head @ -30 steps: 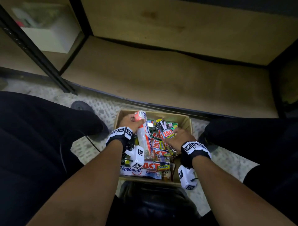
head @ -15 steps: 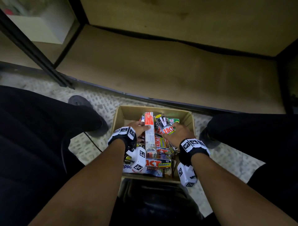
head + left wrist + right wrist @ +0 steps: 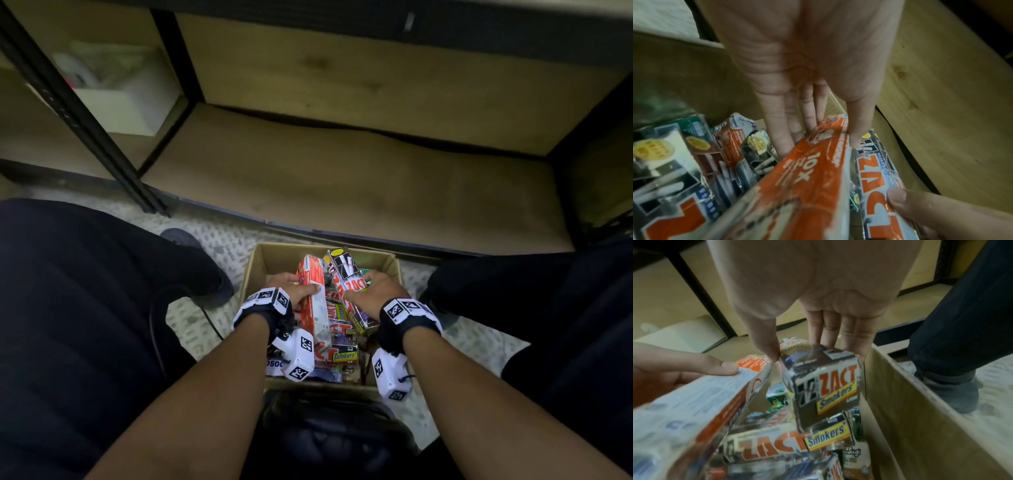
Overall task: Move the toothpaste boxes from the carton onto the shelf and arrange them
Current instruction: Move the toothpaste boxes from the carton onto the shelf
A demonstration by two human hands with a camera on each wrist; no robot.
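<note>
A brown carton (image 3: 270,260) on the floor between my legs holds several toothpaste boxes. My left hand (image 3: 293,289) grips a long orange and white box (image 3: 313,298), thumb on one side and fingers (image 3: 785,129) on the other; the same orange box (image 3: 809,178) fills the left wrist view. My right hand (image 3: 373,291) holds a silver Zact Smokers box (image 3: 346,277) by thumb and fingers (image 3: 849,337), lifted above the pile; that Zact box (image 3: 824,389) shows end-on in the right wrist view. The wooden shelf (image 3: 342,185) lies just beyond the carton.
My dark-trousered legs (image 3: 85,308) flank the carton. A black upright post (image 3: 85,126) divides the shelf from a left bay with a white box (image 3: 126,102). A black object (image 3: 329,431) sits just below the carton. More Zact boxes (image 3: 766,446) lie in the carton.
Both hands have lifted their boxes slightly higher out of the pile. The orange box now tilts up more in my left hand, and the Zact box has risen with my right.
</note>
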